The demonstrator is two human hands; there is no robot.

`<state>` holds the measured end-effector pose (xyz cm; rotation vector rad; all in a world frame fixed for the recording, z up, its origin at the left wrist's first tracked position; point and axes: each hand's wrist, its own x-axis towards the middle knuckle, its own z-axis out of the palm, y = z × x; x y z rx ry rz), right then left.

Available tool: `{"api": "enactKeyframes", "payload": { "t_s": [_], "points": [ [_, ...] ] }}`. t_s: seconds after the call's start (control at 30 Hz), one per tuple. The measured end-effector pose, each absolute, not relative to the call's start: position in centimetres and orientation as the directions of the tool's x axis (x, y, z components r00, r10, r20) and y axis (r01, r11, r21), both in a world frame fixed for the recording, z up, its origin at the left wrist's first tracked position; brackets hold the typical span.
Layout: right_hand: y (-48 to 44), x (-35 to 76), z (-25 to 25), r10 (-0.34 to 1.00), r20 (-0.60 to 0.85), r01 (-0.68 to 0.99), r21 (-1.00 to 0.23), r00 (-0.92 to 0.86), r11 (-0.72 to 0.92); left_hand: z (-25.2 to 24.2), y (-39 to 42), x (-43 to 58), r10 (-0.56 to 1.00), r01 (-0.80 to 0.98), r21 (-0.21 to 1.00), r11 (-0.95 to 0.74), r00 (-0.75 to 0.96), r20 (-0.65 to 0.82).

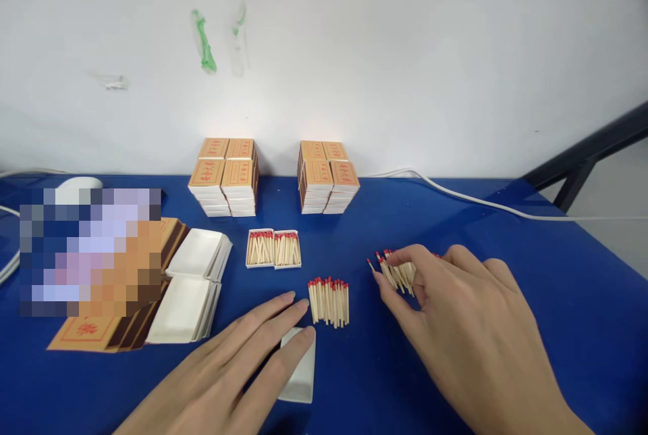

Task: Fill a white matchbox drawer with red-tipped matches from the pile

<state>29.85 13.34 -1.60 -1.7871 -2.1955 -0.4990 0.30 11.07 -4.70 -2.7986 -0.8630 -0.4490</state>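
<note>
My left hand (243, 361) lies on the blue table (506, 246) with its fingers stretched over an empty white matchbox tray (301, 371), holding it down. Just beyond its fingertips lies a small bundle of red-tipped matches (329, 300). My right hand (455, 327) rests to the right, its fingers curled around a second heap of matches (397, 271), pinching some of them. Two filled trays of matches (273, 248) sit side by side behind the bundle.
Two stacks of orange matchboxes (225, 177) (327, 177) stand at the wall. Empty white trays (195, 256) and flat orange sleeves (86, 330) lie at the left, beside a blurred patch. A white cable (480, 202) runs along the back right.
</note>
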Motion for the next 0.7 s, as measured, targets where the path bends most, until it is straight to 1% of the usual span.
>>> {"api": "enactKeyframes", "payload": {
  "t_s": [0.07,0.13,0.27,0.37,0.6,0.7],
  "points": [
    [13.33,29.9,-1.65,0.891,0.406,0.978,0.115,-0.206,0.174,-4.69,11.09,0.34,0.518,0.574,-0.086,-0.814,0.785,0.338],
    [13.36,29.94,-1.76,0.899,0.387,0.978,0.103,-0.206,0.18,-4.69,11.1,0.35,0.513,0.57,-0.089,-0.817,0.788,0.339],
    [13.3,29.96,-2.03,0.905,0.365,0.973,0.007,-0.218,0.231,-4.6,11.04,0.32,0.517,0.571,-0.09,-0.816,0.791,0.327],
    [13.18,29.97,-2.15,0.909,0.349,0.966,-0.035,-0.227,0.255,-4.51,10.95,0.28,0.52,0.573,-0.095,-0.814,0.791,0.322],
    [13.21,30.27,-2.23,0.937,0.3,0.971,-0.099,-0.181,0.219,-4.91,10.97,0.15,0.507,0.566,-0.088,-0.82,0.788,0.351],
    [13.13,30.38,-2.24,0.95,0.267,0.97,-0.135,-0.163,0.204,-4.86,11.08,0.21,0.515,0.572,-0.092,-0.815,0.788,0.337]
  ]
}}
